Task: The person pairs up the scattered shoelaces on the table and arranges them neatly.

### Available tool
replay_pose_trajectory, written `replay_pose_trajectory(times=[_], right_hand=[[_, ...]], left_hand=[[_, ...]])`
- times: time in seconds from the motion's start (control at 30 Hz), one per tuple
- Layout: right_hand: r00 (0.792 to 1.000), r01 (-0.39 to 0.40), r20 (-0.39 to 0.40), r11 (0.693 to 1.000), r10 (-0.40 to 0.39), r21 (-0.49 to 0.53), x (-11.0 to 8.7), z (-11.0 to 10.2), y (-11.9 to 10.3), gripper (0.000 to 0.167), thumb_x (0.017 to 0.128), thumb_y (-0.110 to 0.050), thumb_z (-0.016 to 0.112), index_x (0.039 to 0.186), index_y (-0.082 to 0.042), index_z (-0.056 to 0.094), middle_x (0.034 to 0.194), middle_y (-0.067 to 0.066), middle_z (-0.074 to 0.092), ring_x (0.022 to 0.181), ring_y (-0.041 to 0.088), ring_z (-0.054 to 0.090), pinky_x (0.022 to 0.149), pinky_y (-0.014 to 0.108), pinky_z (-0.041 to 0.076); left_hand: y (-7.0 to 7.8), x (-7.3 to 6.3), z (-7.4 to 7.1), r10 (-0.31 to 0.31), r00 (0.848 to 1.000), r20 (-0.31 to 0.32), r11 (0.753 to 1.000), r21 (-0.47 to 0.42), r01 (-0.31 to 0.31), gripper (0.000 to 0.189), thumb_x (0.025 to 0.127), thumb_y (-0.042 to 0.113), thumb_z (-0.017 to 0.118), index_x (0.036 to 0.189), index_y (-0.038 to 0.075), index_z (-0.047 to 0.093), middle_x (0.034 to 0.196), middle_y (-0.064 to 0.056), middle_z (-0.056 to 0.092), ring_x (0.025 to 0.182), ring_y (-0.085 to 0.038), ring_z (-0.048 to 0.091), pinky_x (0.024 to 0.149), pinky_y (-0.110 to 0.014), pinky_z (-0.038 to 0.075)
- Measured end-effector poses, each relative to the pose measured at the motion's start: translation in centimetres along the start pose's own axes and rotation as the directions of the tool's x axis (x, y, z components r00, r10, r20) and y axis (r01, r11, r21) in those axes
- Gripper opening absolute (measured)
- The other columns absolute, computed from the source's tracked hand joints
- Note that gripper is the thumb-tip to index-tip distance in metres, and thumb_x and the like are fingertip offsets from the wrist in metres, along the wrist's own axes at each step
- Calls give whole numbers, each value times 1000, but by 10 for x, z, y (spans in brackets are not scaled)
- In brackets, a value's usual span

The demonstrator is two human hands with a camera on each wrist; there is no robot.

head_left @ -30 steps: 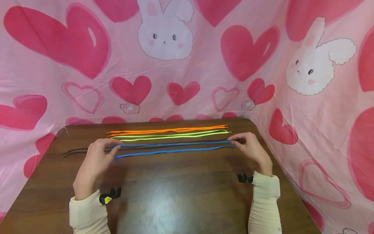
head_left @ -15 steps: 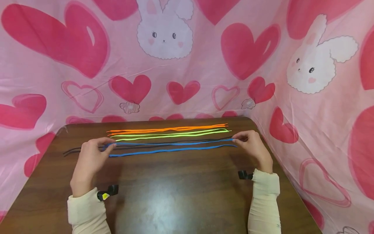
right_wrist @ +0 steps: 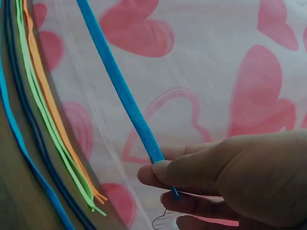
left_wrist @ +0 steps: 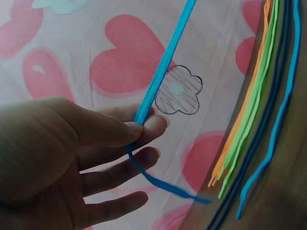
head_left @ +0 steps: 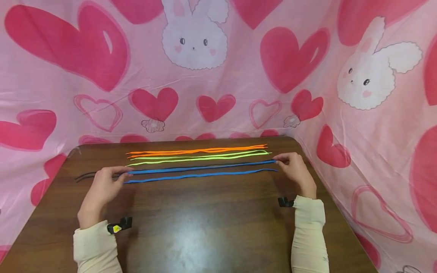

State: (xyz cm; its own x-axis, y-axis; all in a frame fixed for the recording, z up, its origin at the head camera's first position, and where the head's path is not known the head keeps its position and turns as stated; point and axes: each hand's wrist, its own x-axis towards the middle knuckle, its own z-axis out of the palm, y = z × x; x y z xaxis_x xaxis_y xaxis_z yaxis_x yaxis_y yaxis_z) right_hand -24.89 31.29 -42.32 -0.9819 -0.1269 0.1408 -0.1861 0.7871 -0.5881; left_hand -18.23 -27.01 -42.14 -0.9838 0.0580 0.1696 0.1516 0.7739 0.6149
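A flat blue shoelace is stretched nearly straight between both hands, raised above the table. My left hand pinches it near its left end between thumb and index finger; a loose tail dangles past the fingers in the left wrist view. At the other end, my right hand pinches it with thumb and forefinger, and a short tip pokes out below. A second blue shoelace lies on the table, nearer the body. Dark navy shoelaces lie behind it, largely covered by the held lace in the head view.
Farther back, lime green shoelaces and orange shoelaces lie side by side along the brown wooden table. Pink cloth printed with hearts and rabbits hangs at the back and sides. Each wrist wears a small black camera mount.
My left hand has moved left and slightly toward the body, sliding nearer the lace's end. The right hand has shifted a little right. The held lace now runs straighter across.
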Motion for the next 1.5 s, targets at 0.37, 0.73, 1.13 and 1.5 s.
replay_pose_trajectory(times=[0.37, 0.73, 1.13, 1.5], right_hand=[[996, -87, 6, 990, 88, -109, 2, 7, 15, 13, 91, -19, 77, 91, -6, 79, 81, 7, 75, 76, 22, 65, 69, 41, 52], [994, -104, 14, 978, 108, -182, 3, 12, 29, 16, 92, -24, 76, 84, -10, 76, 74, 1, 69, 71, 20, 60, 63, 40, 47], [982, -134, 96, 961, 161, -241, 4, 19, 48, 12, 92, -20, 70, 87, -11, 75, 80, 3, 70, 76, 24, 63, 68, 47, 50], [972, -143, 142, 950, 188, -276, 5, 27, 63, 16, 92, -26, 73, 82, -13, 73, 83, 3, 70, 79, 24, 62, 70, 49, 49]], left_hand=[[-23, 3, 2, -8, 999, -41, 999, 53, 10, 15, 93, 6, 72, 104, -3, 76, 96, -22, 75, 83, -31, 65, 69, -36, 50], [-45, -1, 1, 11, 1000, 4, 996, 84, -11, 16, 93, -6, 62, 106, -7, 73, 97, -28, 71, 77, -32, 60, 62, -36, 50], [-64, -1, 5, -41, 998, 50, 995, 95, 36, 11, 92, 6, 72, 96, -3, 75, 87, -18, 73, 76, -25, 61, 60, -31, 47], [-81, 4, 15, -105, 988, 115, 987, 137, 88, 18, 94, 21, 74, 86, 4, 73, 75, -4, 69, 70, -17, 57, 59, -34, 43]])
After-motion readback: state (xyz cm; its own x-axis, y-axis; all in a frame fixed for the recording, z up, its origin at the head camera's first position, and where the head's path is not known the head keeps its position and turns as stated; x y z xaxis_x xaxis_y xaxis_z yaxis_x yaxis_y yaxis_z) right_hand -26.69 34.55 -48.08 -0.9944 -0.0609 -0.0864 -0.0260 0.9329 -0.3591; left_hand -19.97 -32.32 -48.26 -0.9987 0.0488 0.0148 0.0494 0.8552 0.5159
